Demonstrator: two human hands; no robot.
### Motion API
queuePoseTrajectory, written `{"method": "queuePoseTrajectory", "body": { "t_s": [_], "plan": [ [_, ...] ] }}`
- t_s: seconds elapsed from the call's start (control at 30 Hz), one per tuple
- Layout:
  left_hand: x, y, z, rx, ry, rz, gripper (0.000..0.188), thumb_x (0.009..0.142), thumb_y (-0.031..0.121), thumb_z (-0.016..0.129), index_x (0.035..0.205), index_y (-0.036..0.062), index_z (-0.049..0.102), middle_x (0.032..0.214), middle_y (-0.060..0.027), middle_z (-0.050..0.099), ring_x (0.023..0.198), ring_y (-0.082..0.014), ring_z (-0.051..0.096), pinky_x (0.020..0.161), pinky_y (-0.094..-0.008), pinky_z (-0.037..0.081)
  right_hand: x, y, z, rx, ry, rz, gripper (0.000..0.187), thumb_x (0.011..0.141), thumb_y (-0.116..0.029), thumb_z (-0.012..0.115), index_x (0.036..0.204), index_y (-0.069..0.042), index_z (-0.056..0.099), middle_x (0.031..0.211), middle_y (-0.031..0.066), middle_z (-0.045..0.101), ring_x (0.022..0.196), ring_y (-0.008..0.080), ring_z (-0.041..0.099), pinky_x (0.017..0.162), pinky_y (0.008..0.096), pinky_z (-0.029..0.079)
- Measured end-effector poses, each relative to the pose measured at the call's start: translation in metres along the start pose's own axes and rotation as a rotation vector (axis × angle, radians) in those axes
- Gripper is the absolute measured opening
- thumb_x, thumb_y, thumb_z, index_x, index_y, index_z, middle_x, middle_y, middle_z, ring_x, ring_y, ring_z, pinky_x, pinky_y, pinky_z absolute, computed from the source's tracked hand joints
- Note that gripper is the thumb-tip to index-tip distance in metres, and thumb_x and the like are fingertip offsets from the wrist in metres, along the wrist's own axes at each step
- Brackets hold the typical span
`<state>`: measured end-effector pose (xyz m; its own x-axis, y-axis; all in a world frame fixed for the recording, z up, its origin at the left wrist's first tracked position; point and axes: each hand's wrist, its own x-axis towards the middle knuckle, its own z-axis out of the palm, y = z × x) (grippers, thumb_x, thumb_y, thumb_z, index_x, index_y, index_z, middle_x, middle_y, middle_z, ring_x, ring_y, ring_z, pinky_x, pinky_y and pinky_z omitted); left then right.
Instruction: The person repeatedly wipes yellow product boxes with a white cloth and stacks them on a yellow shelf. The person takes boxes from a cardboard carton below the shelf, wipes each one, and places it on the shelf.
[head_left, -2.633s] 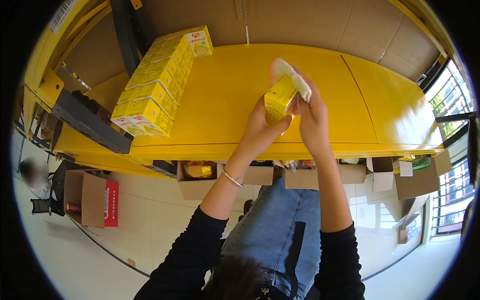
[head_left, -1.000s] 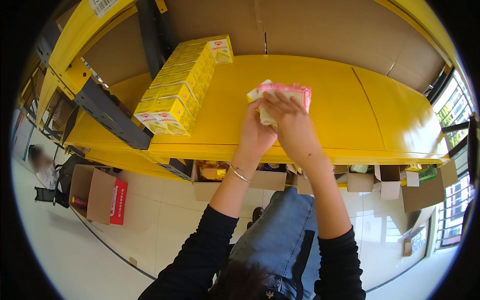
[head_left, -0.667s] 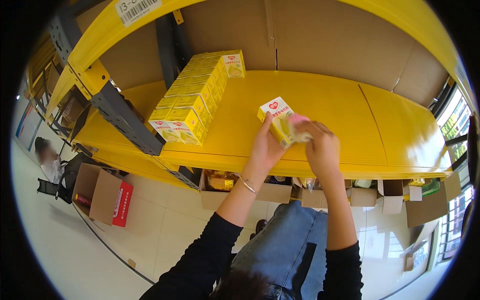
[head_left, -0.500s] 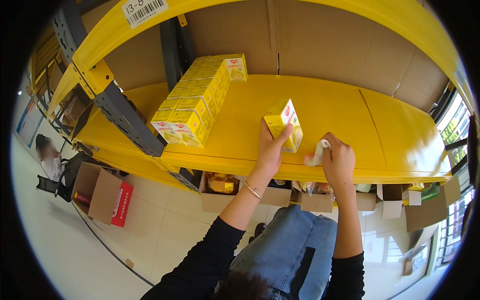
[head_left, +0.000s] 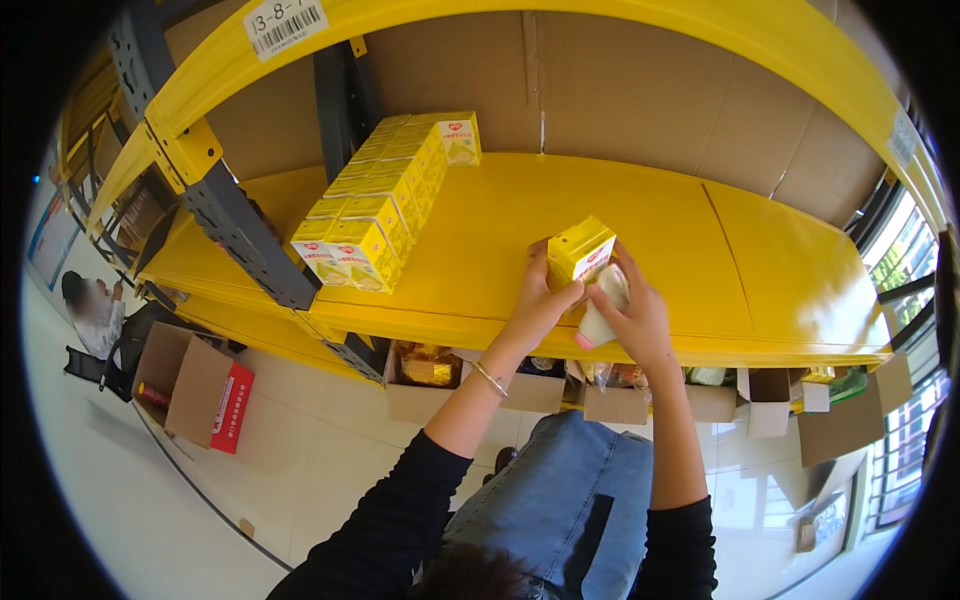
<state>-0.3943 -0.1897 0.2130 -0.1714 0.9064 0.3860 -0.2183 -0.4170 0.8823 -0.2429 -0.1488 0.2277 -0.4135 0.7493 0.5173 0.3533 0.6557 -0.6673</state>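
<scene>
A yellow and white drink carton [head_left: 578, 246] is held above the front part of the yellow shelf [head_left: 500, 240]. My left hand [head_left: 541, 290] is closed around its left side, thumb at the front. My right hand [head_left: 637, 312] grips a crumpled whitish cloth [head_left: 602, 322] with a pinkish end, and its fingers touch the carton's right side. Whether the cloth itself presses on the carton is hard to make out. To the left, a block of matching yellow cartons [head_left: 375, 200] stands in rows, with one carton [head_left: 460, 138] at the back right corner.
A dark grey post [head_left: 250, 240] rises left of the carton block. Beneath the shelf are open cardboard boxes [head_left: 525, 395] with packaged goods. A cardboard box with a red side [head_left: 232, 408] stands on the floor at left, near a seated person [head_left: 95, 315].
My right hand has moved left and up with the cloth to meet the carton. My left hand has turned the carton and tilted it. The view has shifted slightly.
</scene>
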Motion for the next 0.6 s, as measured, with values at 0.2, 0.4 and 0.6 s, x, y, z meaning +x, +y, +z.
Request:
{"method": "queuePoseTrajectory", "body": {
  "t_s": [0.2, 0.4, 0.6],
  "plan": [
    [0.001, 0.006, -0.007, 0.579, 0.101, 0.314, 0.052, 0.076, 0.009, 0.061, 0.123, -0.0016, 0.041, 0.119, -0.0158, 0.046, 0.108, -0.0246, 0.047, 0.095, -0.0319, 0.038, 0.015, 0.012, 0.015, 0.053, -0.072, 0.02, 0.067, 0.077, -0.034, 0.069, 0.13, -0.006, 0.041, 0.109, 0.019, 0.058, 0.092, 0.0349, 0.061, 0.076, 0.0386, 0.049],
    [0.002, 0.033, -0.06, 0.896, 0.101, 0.176, 0.042, 0.075, 0.021, 0.072, 0.104, -0.001, 0.051, 0.093, -0.0082, 0.054, 0.081, -0.0165, 0.053, 0.07, -0.0287, 0.045, 0.03, -0.004, 0.041, -0.064, -0.06, 0.029, 0.061, 0.075, -0.036, 0.071, 0.124, -0.008, 0.047, 0.098, 0.0169, 0.057, 0.086, 0.0348, 0.06, 0.072, 0.041, 0.049],
    [0.046, 0.019, -0.095, 0.839, 0.159, -0.01, 0.03, 0.074, 0.023, 0.069, 0.076, 0.0026, 0.049, 0.062, -0.0069, 0.052, 0.056, -0.0185, 0.053, 0.053, -0.03, 0.043, 0.062, -0.006, 0.082, -0.134, 0.082, 0.102, 0.057, 0.075, -0.035, 0.07, 0.122, -0.011, 0.05, 0.099, 0.0164, 0.057, 0.087, 0.0338, 0.061, 0.071, 0.0411, 0.05]
  ]
}}
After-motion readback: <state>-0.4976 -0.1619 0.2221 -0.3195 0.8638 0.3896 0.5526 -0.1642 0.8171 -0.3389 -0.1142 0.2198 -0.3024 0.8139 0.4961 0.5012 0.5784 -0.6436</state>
